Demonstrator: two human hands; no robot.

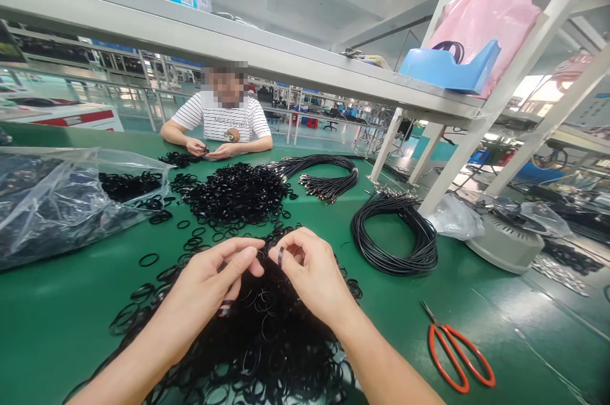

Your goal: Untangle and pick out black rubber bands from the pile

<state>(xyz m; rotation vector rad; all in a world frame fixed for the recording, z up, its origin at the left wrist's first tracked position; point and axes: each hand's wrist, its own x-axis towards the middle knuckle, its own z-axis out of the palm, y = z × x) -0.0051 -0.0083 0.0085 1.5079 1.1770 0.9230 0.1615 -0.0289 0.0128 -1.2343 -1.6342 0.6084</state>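
My left hand [219, 271] is above a big heap of thin black rubber rings [267, 341]. Its thumb and forefinger lie close together, and its lower fingers are curled around a few black rings [226, 308]. Just to the right, my right hand [307, 265] is closed in a pinch, with a black ring [280, 257] at the thumb and fingertips. A small gap separates the two hands. Whether anything sits between the left thumb and forefinger I cannot tell.
A second ring pile [241, 192] and a clear plastic bag of rings [81, 201] lie beyond. Coiled black cables [395, 233], orange-handled scissors [457, 354] and a grey round device [505, 240] are to the right. A shelf [286, 52] crosses overhead. Opposite, a person [219, 119] handles black pieces.
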